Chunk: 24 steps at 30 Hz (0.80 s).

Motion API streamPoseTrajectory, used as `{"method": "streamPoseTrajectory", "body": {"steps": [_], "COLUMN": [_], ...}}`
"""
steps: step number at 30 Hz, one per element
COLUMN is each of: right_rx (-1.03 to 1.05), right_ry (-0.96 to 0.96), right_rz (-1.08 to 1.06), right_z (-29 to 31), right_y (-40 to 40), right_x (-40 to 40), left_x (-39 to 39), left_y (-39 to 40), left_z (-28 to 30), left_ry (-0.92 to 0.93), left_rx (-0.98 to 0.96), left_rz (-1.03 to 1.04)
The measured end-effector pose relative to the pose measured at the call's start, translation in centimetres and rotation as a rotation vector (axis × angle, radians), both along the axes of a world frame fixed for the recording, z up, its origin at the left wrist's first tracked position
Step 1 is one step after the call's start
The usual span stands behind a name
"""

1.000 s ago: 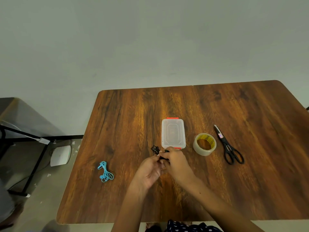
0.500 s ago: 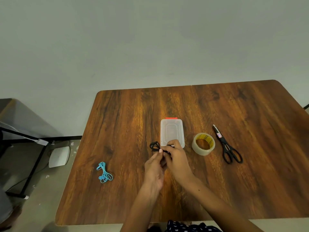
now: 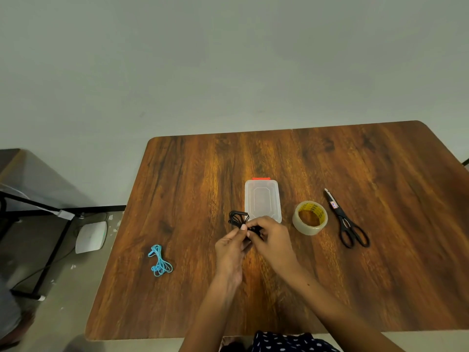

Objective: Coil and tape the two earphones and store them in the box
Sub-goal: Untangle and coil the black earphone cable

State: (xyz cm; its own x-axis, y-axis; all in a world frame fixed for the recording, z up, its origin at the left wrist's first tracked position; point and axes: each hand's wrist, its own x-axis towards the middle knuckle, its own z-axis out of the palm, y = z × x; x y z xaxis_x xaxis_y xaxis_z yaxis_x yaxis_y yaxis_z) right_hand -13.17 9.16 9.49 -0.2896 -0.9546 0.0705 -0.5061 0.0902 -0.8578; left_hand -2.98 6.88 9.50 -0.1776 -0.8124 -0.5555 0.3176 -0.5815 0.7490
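Both hands meet over the middle of the wooden table (image 3: 380,275) on a black earphone (image 3: 238,218). My left hand (image 3: 232,246) pinches its cord from the left, and my right hand (image 3: 272,240) grips the bundle from the right, hiding part of it. A loop of black cord sticks out above my left fingers. Just behind the hands lies a clear plastic box (image 3: 262,200) with red clasps, its lid on. A blue earphone (image 3: 160,261) lies loosely bunched at the table's left.
A roll of clear tape (image 3: 309,217) sits right of the box. Black scissors (image 3: 346,222) lie further right. On the floor to the left stand a black metal frame (image 3: 48,260) and a white device (image 3: 91,236).
The view has shifted slightly. My hands have stayed on the black earphone, fingers working the cord; the loop sticking out to the left is a bit larger.
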Motion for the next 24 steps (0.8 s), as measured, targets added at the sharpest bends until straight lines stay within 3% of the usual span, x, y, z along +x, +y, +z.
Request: {"method": "streamPoseTrajectory", "body": {"steps": [11, 16, 24], "right_rx": [0.17, 0.189, 0.186], "right_ry": [-0.34, -0.355, -0.443], "right_rz": [0.073, 0.028, -0.025], "right_z": [-0.5, -0.9, -1.0], "right_y": [0.0, 0.0, 0.0], "right_x": [-0.5, -0.3, 0.0], "left_x": [0.8, 0.5, 1.6], "left_y": [-0.3, -0.4, -1.2], "left_z": [-1.0, -1.5, -1.7], "left_ry": [-0.094, -0.238, -0.238], "left_rx": [-0.086, -0.179, -0.154], "left_rz": [-0.026, -0.013, -0.032]}}
